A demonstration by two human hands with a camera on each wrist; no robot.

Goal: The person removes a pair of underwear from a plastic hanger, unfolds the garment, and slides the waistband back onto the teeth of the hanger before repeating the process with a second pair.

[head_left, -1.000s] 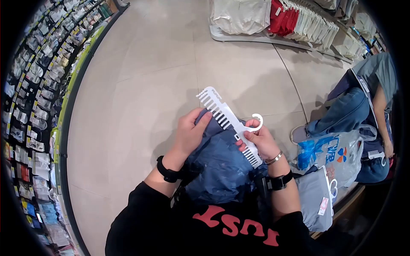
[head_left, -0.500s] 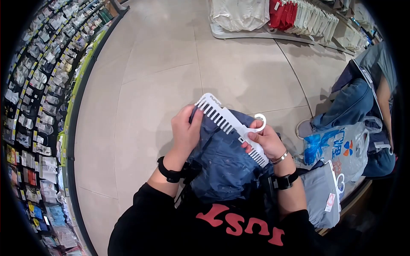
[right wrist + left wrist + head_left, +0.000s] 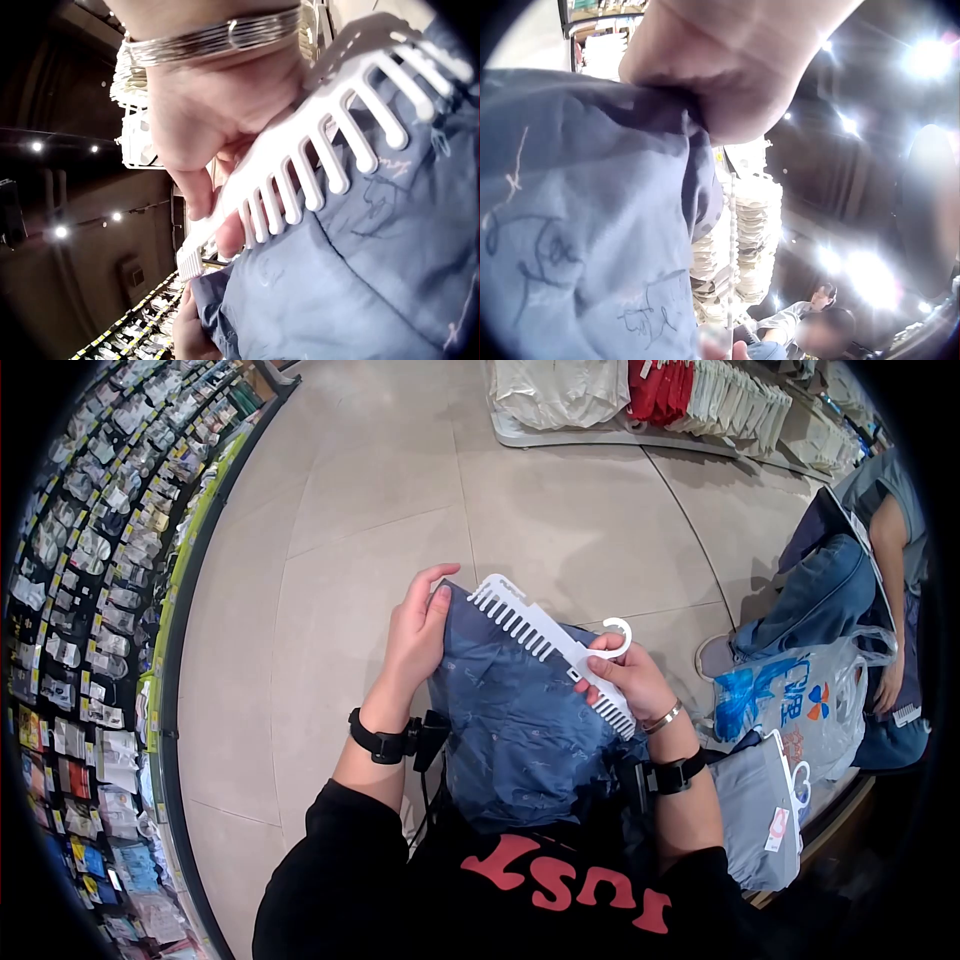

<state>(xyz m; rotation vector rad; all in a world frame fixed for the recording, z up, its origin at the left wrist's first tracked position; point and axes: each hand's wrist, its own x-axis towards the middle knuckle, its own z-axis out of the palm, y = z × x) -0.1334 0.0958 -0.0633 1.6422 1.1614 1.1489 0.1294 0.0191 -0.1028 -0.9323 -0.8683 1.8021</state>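
A white hanger [image 3: 530,622] with comb-like teeth and a hook lies slantwise over a thin blue printed garment [image 3: 520,730] in my lap. My right hand [image 3: 630,675] pinches the hanger below its hook, thumb on top. In the right wrist view the row of teeth [image 3: 322,172] overlaps the blue cloth [image 3: 360,270]. At the garment's upper left corner, my left hand [image 3: 415,630] grips the cloth with the thumb in front; the index finger sticks out past the edge. Cloth bunches against the palm [image 3: 727,97] in the left wrist view.
Shelves of small packaged goods [image 3: 90,590] run along the left. On the right a seated person in jeans [image 3: 820,600] has a plastic bag [image 3: 790,695] beside them. A grey garment on a hanger [image 3: 750,810] lies near my right elbow. A clothes rack [image 3: 720,410] stands beyond.
My left hand has come off the hanger's toothed end and moved left and up with the garment's corner, spreading the cloth. The right hand keeps the hanger, shifted slightly right.
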